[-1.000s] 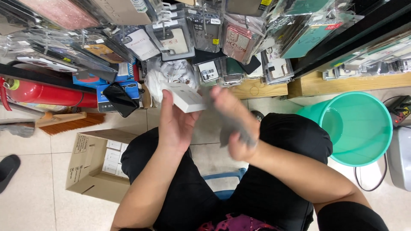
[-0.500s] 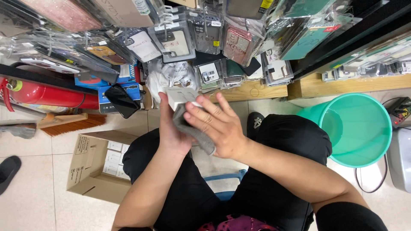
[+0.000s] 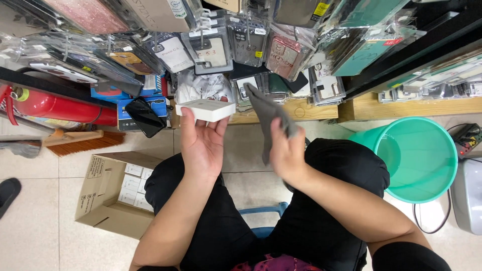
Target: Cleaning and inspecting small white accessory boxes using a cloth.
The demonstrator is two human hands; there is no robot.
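My left hand [image 3: 201, 143] holds a small flat white box [image 3: 206, 109] up by its near edge, palm facing me. Just to its right, my right hand [image 3: 286, 153] grips a grey cloth [image 3: 268, 118] that hangs loosely, apart from the box. Both hands are raised above my knees in black trousers, in front of hanging racks of packaged phone cases [image 3: 216, 47].
An open cardboard carton [image 3: 103, 193] with several white boxes stands on the tiled floor at the left. A teal bucket [image 3: 409, 158] sits at the right, next to a grey appliance [image 3: 467, 193]. A red fire extinguisher [image 3: 55, 106] and a brush [image 3: 75, 141] lie at the far left.
My right hand with the cloth was pressed over the white box half a second ago; it has since pulled away to the right, leaving the box uncovered in my left hand.
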